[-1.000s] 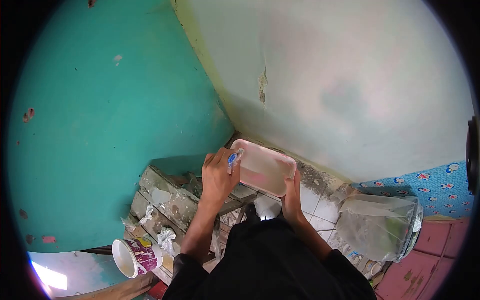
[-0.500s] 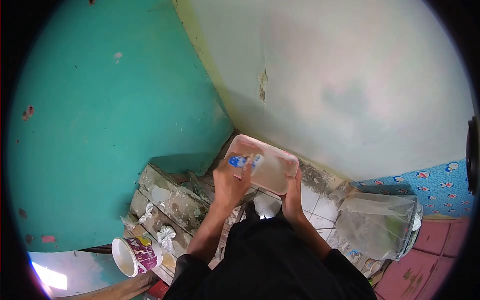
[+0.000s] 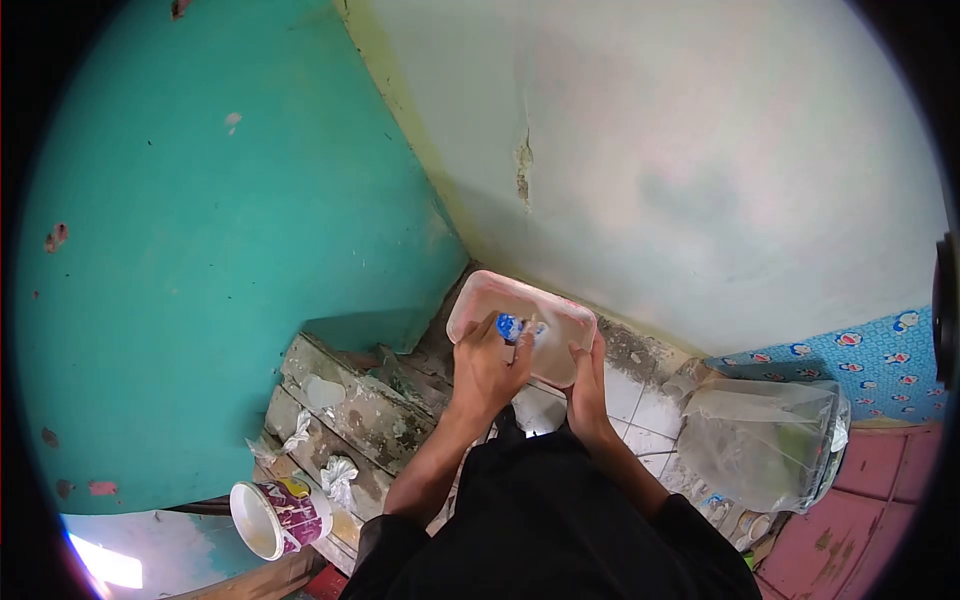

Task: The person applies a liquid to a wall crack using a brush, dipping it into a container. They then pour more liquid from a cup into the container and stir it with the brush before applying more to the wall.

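Note:
My left hand (image 3: 487,368) is closed on a small blue-handled tool (image 3: 509,327) over the tray. Whitish material shows by its far end, and I cannot make out whether it is a brush or a scraper. Below it, the shallow pink-rimmed tray (image 3: 537,291) has a pale, wet-looking layer across its bottom. Its right side is gripped by my right hand (image 3: 588,385), thumb over the rim and fingers along the outer wall.
On the left, a paint bucket (image 3: 258,522) stands by worn wooden boards (image 3: 345,395) with crumpled plastic (image 3: 338,480). A plastic-covered container (image 3: 760,440) sits at right. Teal wall (image 3: 230,230) and patchy white wall (image 3: 690,180) meet behind the tray.
My left hand has moved right across the tray with the blue-handled tool. The tray and my right hand stay almost where they were.

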Tool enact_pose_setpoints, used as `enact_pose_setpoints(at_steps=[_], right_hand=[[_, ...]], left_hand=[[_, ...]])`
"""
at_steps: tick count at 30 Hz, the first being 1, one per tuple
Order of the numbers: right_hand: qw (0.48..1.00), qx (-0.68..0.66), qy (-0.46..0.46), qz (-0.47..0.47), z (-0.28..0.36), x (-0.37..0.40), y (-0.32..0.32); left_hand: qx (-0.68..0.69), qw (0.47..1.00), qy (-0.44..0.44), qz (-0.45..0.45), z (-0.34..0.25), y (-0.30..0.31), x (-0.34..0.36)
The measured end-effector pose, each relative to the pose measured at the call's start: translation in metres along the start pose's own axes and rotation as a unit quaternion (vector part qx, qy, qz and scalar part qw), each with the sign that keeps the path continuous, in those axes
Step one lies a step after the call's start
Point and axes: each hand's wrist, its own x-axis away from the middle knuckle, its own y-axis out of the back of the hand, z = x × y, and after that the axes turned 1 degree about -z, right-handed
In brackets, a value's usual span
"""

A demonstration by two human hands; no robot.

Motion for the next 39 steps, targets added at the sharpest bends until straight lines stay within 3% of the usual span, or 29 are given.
enact_pose_setpoints(at_steps=[5, 11, 17, 26, 35, 39], right_hand=[[1.000, 0.014, 0.000, -0.008, -0.004, 0.001, 0.002], [1.000, 0.010, -0.002, 0.012, -0.004, 0.001, 0.003], [0.999, -0.018, -0.030, 0.014, -0.002, 0.004, 0.003], [1.000, 0.010, -0.022, 0.014, -0.007, -0.002, 0.006], [0.999, 0.046, -0.019, 0.016, -0.008, -0.003, 0.006], [0.999, 0.022, -0.042, -0.002, -0.003, -0.001, -0.003]], left_hand=[[0.115, 0.992, 0.046, -0.008, -0.009, 0.008, -0.013], [0.117, 0.981, 0.055, 0.146, 0.001, 0.018, -0.011], [0.103, 0.990, -0.020, 0.094, 0.032, 0.019, -0.023], [-0.097, 0.993, -0.041, 0.049, 0.031, 0.037, -0.030], [-0.057, 0.990, -0.106, 0.070, 0.023, 0.003, -0.003], [0.002, 0.996, -0.052, 0.072, -0.001, 0.002, -0.005]])
